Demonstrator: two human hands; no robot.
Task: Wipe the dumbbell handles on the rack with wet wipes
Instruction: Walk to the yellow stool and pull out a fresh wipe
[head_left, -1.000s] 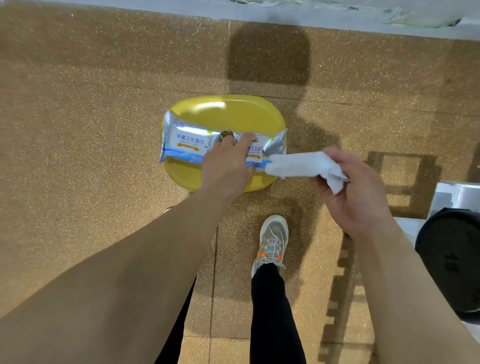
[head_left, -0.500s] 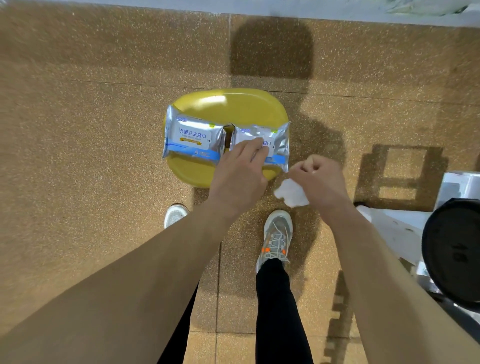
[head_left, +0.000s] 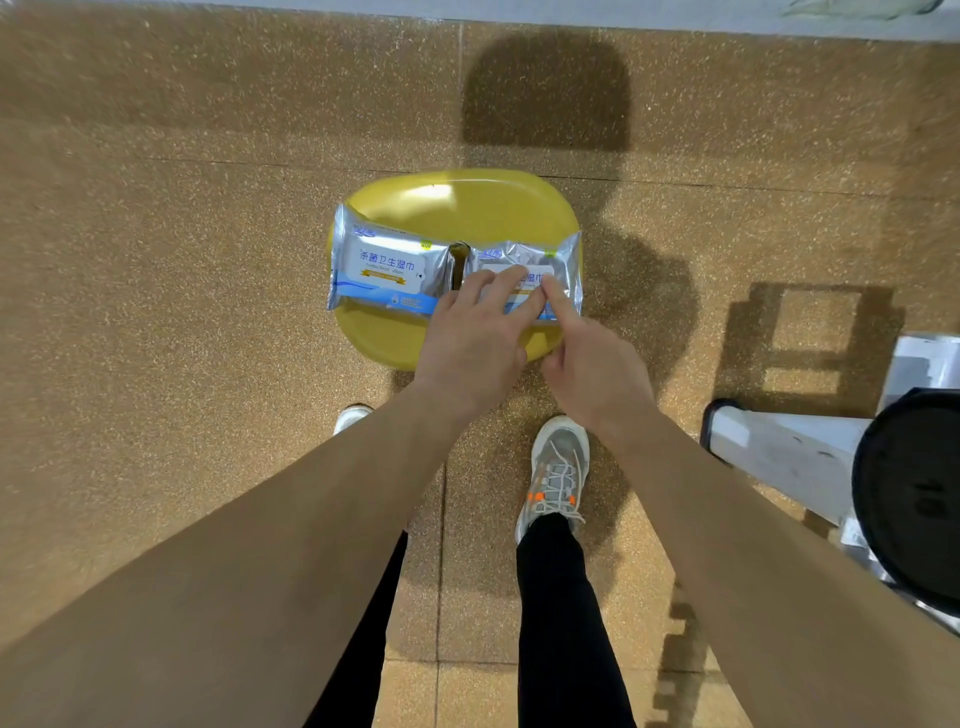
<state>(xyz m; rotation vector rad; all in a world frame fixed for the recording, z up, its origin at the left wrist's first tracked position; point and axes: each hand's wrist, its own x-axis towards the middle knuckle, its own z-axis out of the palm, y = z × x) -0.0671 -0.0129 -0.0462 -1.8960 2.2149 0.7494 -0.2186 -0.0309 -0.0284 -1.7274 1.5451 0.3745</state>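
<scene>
Resealing: pin the right-hand silver foil wet-wipe packet on the yellow plastic stool with your flat-fingered left hand; run your right hand's extended forefinger firmly along the flap. What its curled fingers hold cannot be told.

Quick count from where I'm standing: two silver wet wipe packs, a left pack and a right pack. One yellow stool. Two bare hands, left hand and right hand. Two sneakers, grey sneaker and white sneaker. One black dumbbell head, one white rack.
</scene>
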